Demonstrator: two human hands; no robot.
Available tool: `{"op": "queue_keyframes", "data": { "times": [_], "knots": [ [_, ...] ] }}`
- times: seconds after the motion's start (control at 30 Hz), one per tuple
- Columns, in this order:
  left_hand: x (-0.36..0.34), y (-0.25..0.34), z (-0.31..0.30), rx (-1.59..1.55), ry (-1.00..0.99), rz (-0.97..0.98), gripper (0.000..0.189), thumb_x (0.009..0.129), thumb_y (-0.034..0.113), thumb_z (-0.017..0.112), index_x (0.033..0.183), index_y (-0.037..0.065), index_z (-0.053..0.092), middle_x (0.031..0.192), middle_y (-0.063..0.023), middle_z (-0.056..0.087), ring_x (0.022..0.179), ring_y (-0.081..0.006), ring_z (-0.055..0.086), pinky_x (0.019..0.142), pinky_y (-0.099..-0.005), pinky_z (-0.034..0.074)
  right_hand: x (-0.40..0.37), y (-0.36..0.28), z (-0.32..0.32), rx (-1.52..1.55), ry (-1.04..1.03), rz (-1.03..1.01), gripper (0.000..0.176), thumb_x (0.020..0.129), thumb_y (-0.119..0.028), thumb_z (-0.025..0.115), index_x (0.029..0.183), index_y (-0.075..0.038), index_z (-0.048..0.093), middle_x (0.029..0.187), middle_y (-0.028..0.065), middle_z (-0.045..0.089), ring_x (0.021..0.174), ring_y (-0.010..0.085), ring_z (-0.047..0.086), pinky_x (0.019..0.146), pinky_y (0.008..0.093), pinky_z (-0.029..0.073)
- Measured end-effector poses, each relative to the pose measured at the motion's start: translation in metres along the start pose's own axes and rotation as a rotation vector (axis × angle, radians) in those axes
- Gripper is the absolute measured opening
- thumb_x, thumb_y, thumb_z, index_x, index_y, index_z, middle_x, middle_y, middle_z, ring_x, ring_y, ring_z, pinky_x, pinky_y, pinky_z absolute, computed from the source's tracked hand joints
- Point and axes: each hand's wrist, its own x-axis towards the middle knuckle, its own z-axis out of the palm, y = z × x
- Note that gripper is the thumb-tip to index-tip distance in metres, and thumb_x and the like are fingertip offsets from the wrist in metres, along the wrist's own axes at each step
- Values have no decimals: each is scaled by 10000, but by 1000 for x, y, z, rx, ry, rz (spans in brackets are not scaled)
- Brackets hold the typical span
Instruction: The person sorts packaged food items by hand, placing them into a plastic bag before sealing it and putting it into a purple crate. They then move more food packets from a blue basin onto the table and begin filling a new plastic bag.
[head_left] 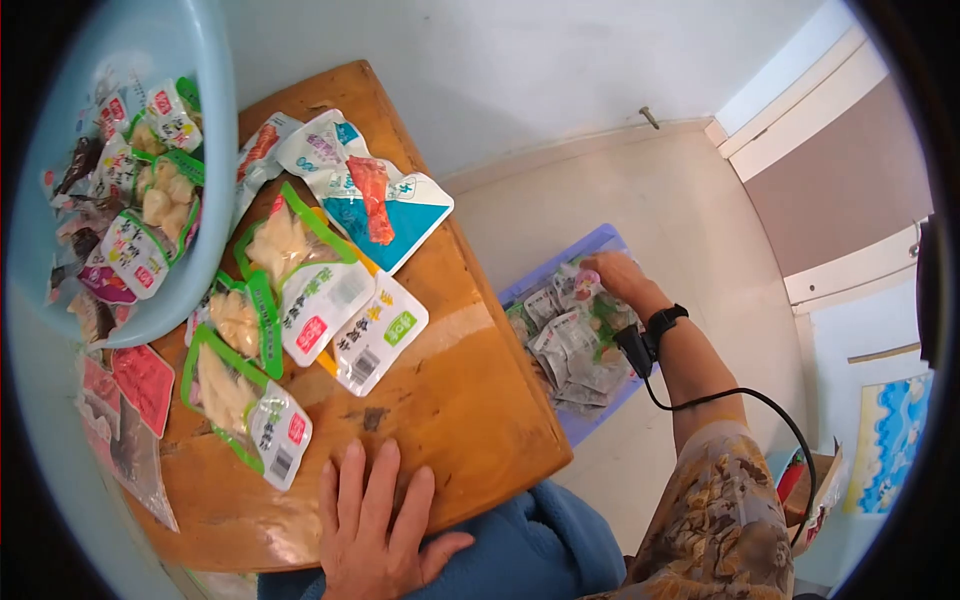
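Note:
My left hand (385,525) lies on the front edge of the wooden table (470,400), fingers spread, holding nothing. My right hand (622,280) reaches down to the purple basket (612,240) on the floor. Its fingers are curled on a small clear-and-pink snack packet (585,287) at the top of the pile; the fingertips are partly hidden. Several silvery packets (565,345) fill the basket. Nearest my left hand on the table is a green-edged chicken feet pouch (245,405). More pouches lie beyond it, including a white-and-teal bag (375,195).
A light blue basin (222,130) holding several snack packets stands at the table's left. Red packets (145,385) lie near it. A black cable (745,393) runs from a device at my right wrist along the arm. A cardboard box (825,480) stands at the right.

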Motion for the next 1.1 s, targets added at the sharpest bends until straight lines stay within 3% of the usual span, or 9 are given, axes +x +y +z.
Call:
{"op": "queue_keyframes", "data": {
  "times": [0.03,0.33,0.4,0.53,0.63,0.7,0.9,1.03,1.1],
  "knots": [
    [1,1,-1,-34,1,-8,629,931,558,566,1343,82,576,1462,-211,476,1362,-476,403,1109,-599,309,10,0,1,7,-8,4,169,835,-64,541,939,-84,672,911,161,686,911,369,661,767,457,518],
    [2,1,-2,3,-31,-10,633,928,568,566,1314,68,601,1425,-219,513,1334,-486,434,1085,-591,348,22,3,15,9,-47,-37,195,810,-39,555,952,-86,679,951,138,681,954,345,651,772,447,519],
    [2,2,-1,7,-28,-10,634,931,574,557,1310,68,605,1415,-219,524,1328,-487,442,1086,-591,346,16,13,30,30,104,50,207,793,-34,556,948,-89,682,953,131,683,950,342,647,809,439,508],
    [2,2,0,14,-14,-14,630,945,583,532,1300,69,617,1393,-222,546,1318,-487,457,1084,-591,346,23,22,40,-7,183,129,239,747,-13,587,950,-99,679,964,127,682,940,344,642,849,426,484],
    [2,1,2,23,-18,-7,617,952,577,525,1296,73,619,1388,-229,548,1319,-486,457,1084,-591,346,22,16,37,-103,202,164,192,819,-102,550,922,-136,707,949,86,699,934,286,650,875,400,465],
    [0,0,3,33,-17,-5,612,954,576,523,1293,76,621,1386,-231,549,1320,-487,456,1084,-592,345,17,7,36,-162,381,244,178,823,-116,544,907,-143,699,964,46,695,973,262,636,896,403,452],
    [1,2,4,38,-23,-3,610,956,577,519,1300,82,614,1389,-232,546,1329,-490,446,1092,-590,336,14,2,45,-139,407,306,217,798,-87,572,966,-148,695,1013,-1,695,1067,232,599,1005,460,392],
    [0,1,4,22,-29,-10,613,955,574,524,1319,87,600,1394,-231,542,1336,-489,439,1099,-588,326,17,5,59,-33,397,433,259,763,-42,613,989,-138,696,1111,40,675,1117,264,577,1030,482,375],
    [0,1,4,23,-26,-12,614,955,573,525,1324,87,596,1394,-231,542,1337,-490,437,1102,-588,321,20,0,63,-131,568,510,346,736,1,630,1061,-113,667,1215,98,627,1136,311,560,1019,482,382]
  ]
}}
